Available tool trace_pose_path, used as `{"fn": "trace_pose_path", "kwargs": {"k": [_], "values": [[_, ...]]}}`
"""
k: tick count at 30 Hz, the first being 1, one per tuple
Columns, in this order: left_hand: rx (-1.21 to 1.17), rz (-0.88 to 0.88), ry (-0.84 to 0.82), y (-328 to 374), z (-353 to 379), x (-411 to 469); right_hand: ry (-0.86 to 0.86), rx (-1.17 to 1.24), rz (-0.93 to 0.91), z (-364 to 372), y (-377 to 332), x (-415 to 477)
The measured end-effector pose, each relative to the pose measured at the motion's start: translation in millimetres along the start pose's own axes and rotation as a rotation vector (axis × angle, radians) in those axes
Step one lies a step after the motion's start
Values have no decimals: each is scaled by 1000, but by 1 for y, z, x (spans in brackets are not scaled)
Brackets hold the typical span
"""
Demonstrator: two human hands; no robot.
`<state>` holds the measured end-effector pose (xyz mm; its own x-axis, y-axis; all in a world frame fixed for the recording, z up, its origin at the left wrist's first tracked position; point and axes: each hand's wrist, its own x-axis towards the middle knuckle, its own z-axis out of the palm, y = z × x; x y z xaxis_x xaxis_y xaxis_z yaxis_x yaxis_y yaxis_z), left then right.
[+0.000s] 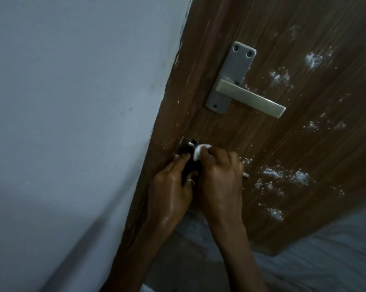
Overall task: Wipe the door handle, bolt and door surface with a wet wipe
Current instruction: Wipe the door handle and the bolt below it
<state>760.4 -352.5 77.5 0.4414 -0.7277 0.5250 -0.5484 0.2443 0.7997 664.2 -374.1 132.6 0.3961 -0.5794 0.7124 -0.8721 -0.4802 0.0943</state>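
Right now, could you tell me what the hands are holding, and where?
The right hand pinches a bunched white wet wipe in its fingertips against the bolt. The left hand steadies the bolt's dark body.

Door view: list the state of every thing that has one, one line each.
Door: brown, speckled with white residue, unwiped patches remain.
Door handle: lever level, nobody touching it.
Bolt: mostly hidden by both hands, being wiped.
Wet wipe: bunched, pressed to the bolt.
Left hand: on the bolt.
Right hand: grip closed on the wipe.
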Motion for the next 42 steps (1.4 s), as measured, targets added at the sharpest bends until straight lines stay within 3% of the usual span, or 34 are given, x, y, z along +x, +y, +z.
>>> {"fn": "trace_pose_path", "kwargs": {"k": [5, 15, 21, 26, 33, 38, 42], "values": [[34, 17, -40, -5, 17, -8, 19, -12, 7, -11, 5, 8], [218, -3, 81, 10, 39, -11, 0, -39, 22, -24, 8, 11], [147, 49, 76, 4, 25, -14, 53, 33, 70, -47, 15, 4], [120, 58, 76, -2, 21, -9, -136, -83, 12, -14, -10, 17], [59, 47, 78, 3, 14, -8, -70, -136, 97, -31, 20, -3], [54, 39, 55, -7, 8, -6, -114, -115, 16, -11, -9, 18], [78, 53, 72, 0, 3, -5, -98, -147, 61, -26, 19, -1]]}}
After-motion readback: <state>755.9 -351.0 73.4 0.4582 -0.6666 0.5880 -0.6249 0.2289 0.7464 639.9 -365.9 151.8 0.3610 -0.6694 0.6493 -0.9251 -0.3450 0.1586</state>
